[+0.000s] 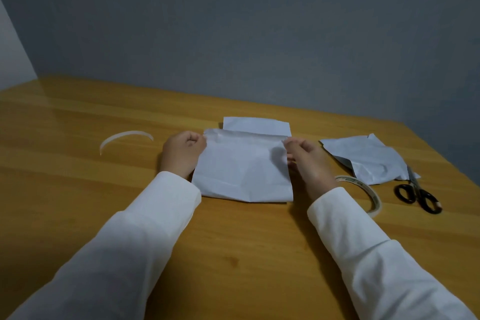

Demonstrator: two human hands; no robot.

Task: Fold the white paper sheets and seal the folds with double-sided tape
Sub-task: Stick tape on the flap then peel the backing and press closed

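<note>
Head view showed, nearest the camera, two white sleeves [124, 249] reaching forward over a wooden table [233, 254]. Just beyond them lay the white paper sheet [244, 171], its near edge flat on the table and its far flap lifted and turned toward the person, with a further strip of the same sheet showing flat behind the flap. The left hand [181, 153] held the flap's left corner, its fingers curled into a pinch on the paper's edge; the right hand [309, 161] pinched the right corner likewise, fingertips together on the paper. To the right, near the right wrist, lay a roll of tape [363, 195], and beyond it black-handled scissors [418, 195], whose blades touched or overlapped a second, crumpled sheet [368, 158] lying well apart from the first. Out to the left a curled white strip [124, 138] rested alone on the table; it looked like peeled tape backing, though that could not be confirmed. By the look of things the task was partway through: one fold on the middle sheet was being made or pressed, and whether tape already sat under the flap could not be seen. The crumpled sheet appeared handled, but whether it was finished could not be told. Farthest back stood a plain grey wall [259, 34].
</note>
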